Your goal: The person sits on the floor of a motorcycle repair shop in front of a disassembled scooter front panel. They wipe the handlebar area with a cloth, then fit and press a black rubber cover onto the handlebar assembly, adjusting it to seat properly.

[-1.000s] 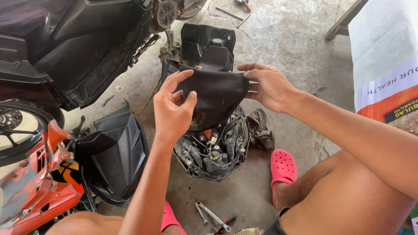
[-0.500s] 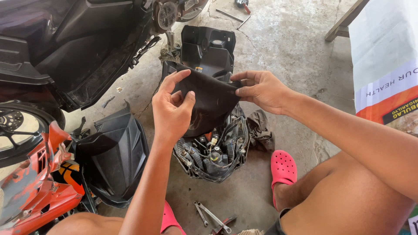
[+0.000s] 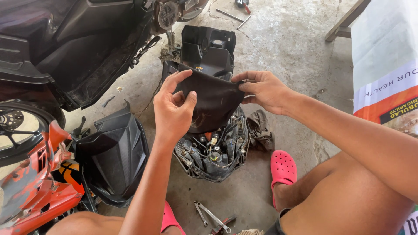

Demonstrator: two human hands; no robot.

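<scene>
Above the concrete floor [image 3: 296,48], seen from the head camera, a dark curved panel [image 3: 213,102] is held up between both hands. The left hand [image 3: 174,111] is closed on the panel's left edge, thumb in front and fingers curled behind it; the right hand [image 3: 263,89] is pinched on its upper right corner, fingertips together on the rim. The panel hangs tilted over an opened headlight housing [image 3: 211,152], which lies on the floor like a shallow shell. Inside that housing, wiring, connectors and small pale plugs are seen packed together; its lower rim is bare. A grey rag [image 3: 261,130] is laid just beside the housing's right side. Behind the panel, a black plastic bracket [image 3: 209,43] stands upright on the floor, near the underside of a dark scooter body [image 3: 78,48]. To the left, a black fairing cover [image 3: 115,159] is set against red bodywork [image 3: 35,191], with a wheel [image 3: 17,130] partly shown. Two wrenches [image 3: 209,215] lie crossed near the lower edge. A pink clog [image 3: 283,169] is worn on the right foot. A printed sack [image 3: 387,65] fills the right edge.
</scene>
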